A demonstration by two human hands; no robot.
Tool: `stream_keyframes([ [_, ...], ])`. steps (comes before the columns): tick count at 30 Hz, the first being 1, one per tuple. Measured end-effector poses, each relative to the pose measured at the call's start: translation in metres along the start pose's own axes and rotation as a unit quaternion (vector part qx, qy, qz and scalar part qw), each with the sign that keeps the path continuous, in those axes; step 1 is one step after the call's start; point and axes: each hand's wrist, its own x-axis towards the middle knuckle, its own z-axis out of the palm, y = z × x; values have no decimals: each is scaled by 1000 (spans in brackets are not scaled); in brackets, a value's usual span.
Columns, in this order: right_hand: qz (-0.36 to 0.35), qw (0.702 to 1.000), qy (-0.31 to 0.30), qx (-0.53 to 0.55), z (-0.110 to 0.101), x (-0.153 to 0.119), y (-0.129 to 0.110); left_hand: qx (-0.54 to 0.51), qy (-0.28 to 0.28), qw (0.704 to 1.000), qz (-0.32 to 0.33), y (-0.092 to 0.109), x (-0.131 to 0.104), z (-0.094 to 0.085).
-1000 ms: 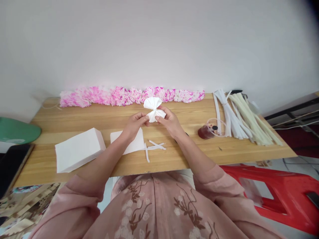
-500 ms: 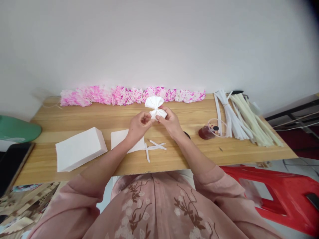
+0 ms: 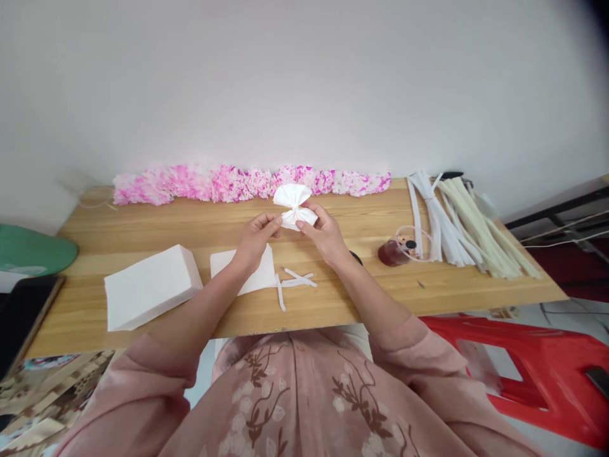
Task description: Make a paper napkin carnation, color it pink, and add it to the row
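A white tissue-paper bow (image 3: pixel 292 196), cinched at its middle and fanned out at both ends, is held above the table. My right hand (image 3: pixel 328 236) grips its near right side, the thumb in front and the fingers behind. My left hand (image 3: pixel 255 241) is closed, thumb and index finger pinching the near left edge of the bow. Below my hands, a flat white paper sheet (image 3: pixel 259 274) lies partly under my left forearm. Several short white strips (image 3: pixel 295 279) lie crossed beside it.
A thick white paper stack (image 3: pixel 150 285) sits left. Pink-and-white ruffled paper flowers (image 3: pixel 190 184) line the wall. A dark red jar (image 3: pixel 392 252), white strips (image 3: pixel 440 222) and cream strips (image 3: pixel 485 228) lie right. A phone (image 3: pixel 28 317) is at the left edge, a red stool (image 3: pixel 547 374) lower right.
My left hand has shifted slightly left, its fingers now at the outer left edge of the bow. The bow's upper fan looks a little wider. My right hand keeps its grip.
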Motion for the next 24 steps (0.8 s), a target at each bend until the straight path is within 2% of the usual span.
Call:
stream_keyframes([
  [3,6,1000,3,10,0,0,-2,8,23,1000,12,-1,1,-1],
  [7,7,1000,4,18,0,0,0,34,60,995,68,1,0,0],
  [10,5,1000,-5,10,0,0,4,44,42,993,101,2,-2,4],
  [12,5,1000,-11,0,1,-1,5,34,8,995,91,2,-2,5],
  [15,10,1000,-19,-1,3,-2,6,0,-32,999,29,-1,0,4],
  [18,19,999,-37,28,4,-2,3,-21,-15,1000,-17,-2,1,0],
  [20,24,997,-48,48,3,-2,1,-21,0,1000,-23,-2,1,-2],
  [24,27,997,-48,60,1,-1,-1,-29,-8,999,-20,0,2,-3],
])
